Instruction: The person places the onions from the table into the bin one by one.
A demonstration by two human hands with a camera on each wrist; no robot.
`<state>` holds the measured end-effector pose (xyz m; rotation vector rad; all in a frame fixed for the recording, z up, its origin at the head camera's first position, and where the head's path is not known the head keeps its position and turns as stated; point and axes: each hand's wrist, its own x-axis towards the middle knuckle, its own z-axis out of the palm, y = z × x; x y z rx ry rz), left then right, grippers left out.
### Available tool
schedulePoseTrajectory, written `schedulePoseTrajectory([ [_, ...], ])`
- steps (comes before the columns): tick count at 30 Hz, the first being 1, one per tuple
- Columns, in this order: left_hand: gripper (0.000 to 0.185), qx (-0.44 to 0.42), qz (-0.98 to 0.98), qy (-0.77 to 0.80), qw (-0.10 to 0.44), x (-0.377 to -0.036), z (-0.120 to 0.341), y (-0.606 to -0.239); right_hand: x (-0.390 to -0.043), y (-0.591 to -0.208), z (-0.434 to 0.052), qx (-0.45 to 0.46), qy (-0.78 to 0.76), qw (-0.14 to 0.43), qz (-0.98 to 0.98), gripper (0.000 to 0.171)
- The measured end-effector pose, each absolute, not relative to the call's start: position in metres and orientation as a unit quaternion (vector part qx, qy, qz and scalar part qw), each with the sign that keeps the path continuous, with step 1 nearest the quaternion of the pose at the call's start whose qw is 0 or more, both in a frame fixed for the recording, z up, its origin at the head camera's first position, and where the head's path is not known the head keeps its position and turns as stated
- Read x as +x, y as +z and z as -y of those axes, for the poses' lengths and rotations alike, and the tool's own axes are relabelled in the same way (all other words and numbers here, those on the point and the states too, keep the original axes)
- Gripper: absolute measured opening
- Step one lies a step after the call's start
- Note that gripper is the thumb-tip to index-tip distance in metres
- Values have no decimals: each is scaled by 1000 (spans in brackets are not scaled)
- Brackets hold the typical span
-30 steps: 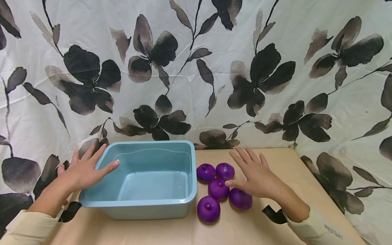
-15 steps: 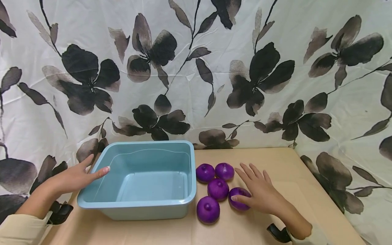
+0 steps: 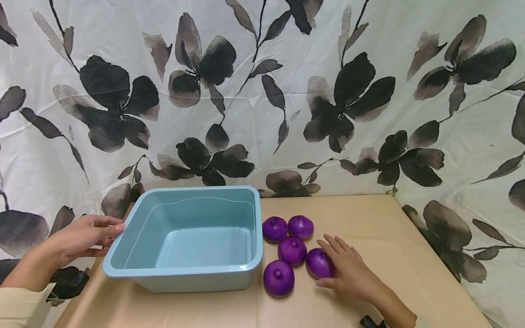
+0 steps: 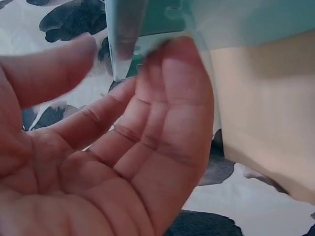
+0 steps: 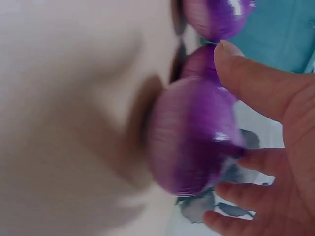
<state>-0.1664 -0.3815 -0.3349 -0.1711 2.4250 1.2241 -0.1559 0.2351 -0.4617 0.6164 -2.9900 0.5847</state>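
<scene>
A light blue plastic basin [image 3: 184, 272] stands on the table. My left hand [image 3: 84, 237] is at its left rim, thumb and loosely bent fingers spread around the edge. In the left wrist view the thumb [image 4: 59, 71] is apart from the rim, and the fingertips reach the basin's side. Right of the basin lies a cluster of several shiny purple onions. My right hand [image 3: 348, 273] is beside the rightmost onion [image 3: 319, 263], its fingers relaxed and spread. The right wrist view has this onion [image 5: 189, 140] between thumb and fingers, not gripped.
Other purple onions lie close together: one in front [image 3: 279, 278], one in the middle [image 3: 292, 250], two behind [image 3: 275, 228]. The wooden table [image 3: 369, 218] ends against a floral cloth [image 3: 283, 54] hanging behind and at the sides.
My left hand has moved from above the basin's left side outward and down to its rim. The right hand has come down to the rightmost onion. The basin has stayed in place.
</scene>
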Motion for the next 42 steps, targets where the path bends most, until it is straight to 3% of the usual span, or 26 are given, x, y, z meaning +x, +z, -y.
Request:
schedulePoseTrajectory([
  [5, 47, -63, -863, 463, 195, -166, 386, -339, -156, -475, -237, 202, 218, 3, 955, 97],
  [14, 54, -57, -847, 490, 200, -171, 388, -346, -157, -485, -236, 185, 233, 9, 955, 88],
  [19, 46, -65, -845, 494, 195, -172, 386, -348, -160, -487, -236, 188, 239, 16, 953, 81],
  [24, 39, -69, -846, 493, 190, -173, 385, -349, -163, -488, -239, 195, 252, 15, 948, 84],
  [42, 45, -78, -855, 475, 193, -175, 386, -348, -170, -487, -239, 185, 297, 2, 937, 82],
])
